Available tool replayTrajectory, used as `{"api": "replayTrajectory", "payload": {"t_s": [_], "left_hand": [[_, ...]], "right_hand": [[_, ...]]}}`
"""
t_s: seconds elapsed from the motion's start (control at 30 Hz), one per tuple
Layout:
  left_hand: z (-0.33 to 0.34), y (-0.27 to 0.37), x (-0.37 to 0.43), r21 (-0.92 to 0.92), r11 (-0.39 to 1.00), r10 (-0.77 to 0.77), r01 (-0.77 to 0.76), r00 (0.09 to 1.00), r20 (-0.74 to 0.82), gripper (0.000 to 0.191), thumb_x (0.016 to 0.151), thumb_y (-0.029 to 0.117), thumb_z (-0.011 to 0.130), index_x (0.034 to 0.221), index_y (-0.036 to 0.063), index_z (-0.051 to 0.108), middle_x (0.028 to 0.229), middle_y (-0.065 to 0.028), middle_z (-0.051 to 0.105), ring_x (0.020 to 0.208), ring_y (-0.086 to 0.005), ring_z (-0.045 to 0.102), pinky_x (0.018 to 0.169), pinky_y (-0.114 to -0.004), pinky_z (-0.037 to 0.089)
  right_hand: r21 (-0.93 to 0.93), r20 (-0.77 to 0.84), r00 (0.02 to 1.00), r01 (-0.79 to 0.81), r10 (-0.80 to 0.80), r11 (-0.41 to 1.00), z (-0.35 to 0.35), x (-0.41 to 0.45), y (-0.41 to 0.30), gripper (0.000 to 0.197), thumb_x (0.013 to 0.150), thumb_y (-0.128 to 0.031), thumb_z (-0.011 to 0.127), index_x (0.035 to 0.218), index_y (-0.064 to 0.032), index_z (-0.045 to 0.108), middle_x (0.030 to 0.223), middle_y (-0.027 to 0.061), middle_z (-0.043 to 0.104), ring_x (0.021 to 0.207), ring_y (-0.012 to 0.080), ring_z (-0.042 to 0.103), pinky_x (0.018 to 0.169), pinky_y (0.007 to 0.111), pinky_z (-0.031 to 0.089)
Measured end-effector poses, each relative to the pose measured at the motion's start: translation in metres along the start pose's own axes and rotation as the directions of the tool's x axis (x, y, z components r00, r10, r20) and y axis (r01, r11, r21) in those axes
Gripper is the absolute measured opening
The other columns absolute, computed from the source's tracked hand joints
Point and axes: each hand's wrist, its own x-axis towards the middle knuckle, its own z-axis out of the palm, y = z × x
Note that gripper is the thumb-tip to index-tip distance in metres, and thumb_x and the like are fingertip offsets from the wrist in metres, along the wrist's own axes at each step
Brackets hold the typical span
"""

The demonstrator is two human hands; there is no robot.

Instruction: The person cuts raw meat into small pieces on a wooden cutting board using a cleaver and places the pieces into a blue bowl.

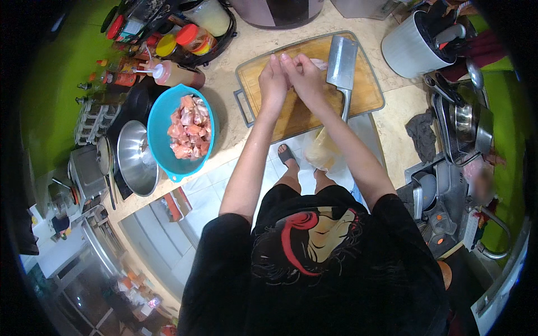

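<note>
My left hand point(272, 82) and my right hand point(305, 78) meet over a wooden cutting board point(269, 122) with a grey rim. Between them they grip a piece of raw meat, likely chicken point(319, 64), whose pale end sticks out past my right fingers. Most of that piece is hidden by my hands. A cleaver point(341, 63) lies flat on the board just right of my right hand, its handle pointing towards me. To the left, a turquoise plastic basin point(157, 126) holds a pile of raw meat chunks point(191, 130).
Beside the basin stand a steel bowl point(136, 161) and a sauce squeeze bottle point(180, 77). Lidded jars point(195, 38) crowd the back left. At right are a white utensil holder point(410, 48), a dark cloth point(421, 134) and a sink with dishes point(445, 201). A plastic bag point(321, 153) hangs below the board.
</note>
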Motion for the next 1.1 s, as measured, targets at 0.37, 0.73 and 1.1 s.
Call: {"api": "replayTrajectory", "payload": {"t_s": [0.37, 0.73, 1.1], "left_hand": [[-0.006, 0.007, -0.009, -0.074, 0.992, -0.088, 0.099, 0.985, 0.147, 0.056, 0.101, 0.043, 0.040, 0.070, 0.0016, 0.062, 0.056, -0.0035, 0.054, 0.051, -0.0112, 0.051, 0.046, -0.027, 0.040], [0.000, -0.012, -0.005, -0.221, 0.947, -0.202, 0.231, 0.968, 0.146, 0.051, 0.101, 0.047, 0.036, 0.088, 0.0076, 0.065, 0.061, 0.0024, 0.051, 0.047, -0.0051, 0.039, 0.041, -0.023, 0.025], [-0.057, -0.048, 0.015, 0.035, 0.938, -0.308, 0.345, 0.782, 0.542, 0.035, 0.097, 0.038, 0.051, 0.107, 0.0062, 0.061, 0.092, -0.0018, 0.064, 0.079, -0.0086, 0.057, 0.070, -0.022, 0.047]], "right_hand": [[0.278, 0.114, 0.993, -0.036, 0.004, 0.960, 0.002, -0.013, 0.007, 0.032, 0.092, -0.036, 0.060, 0.096, -0.0038, 0.064, 0.057, 0.0012, 0.051, 0.049, 0.0086, 0.048, 0.044, 0.025, 0.035], [0.453, 0.292, 0.937, -0.314, 0.193, 0.834, -0.005, -0.007, 0.016, 0.032, 0.093, -0.036, 0.060, 0.103, -0.0064, 0.066, 0.060, -0.0040, 0.047, 0.044, 0.0037, 0.039, 0.038, 0.020, 0.027], [-0.519, -0.019, 0.997, 0.054, -0.074, 0.853, -0.081, -0.010, 0.034, 0.043, 0.082, -0.037, 0.066, 0.108, -0.0046, 0.057, 0.101, 0.0177, 0.063, 0.103, 0.0338, 0.057, 0.083, 0.043, 0.047]]}}
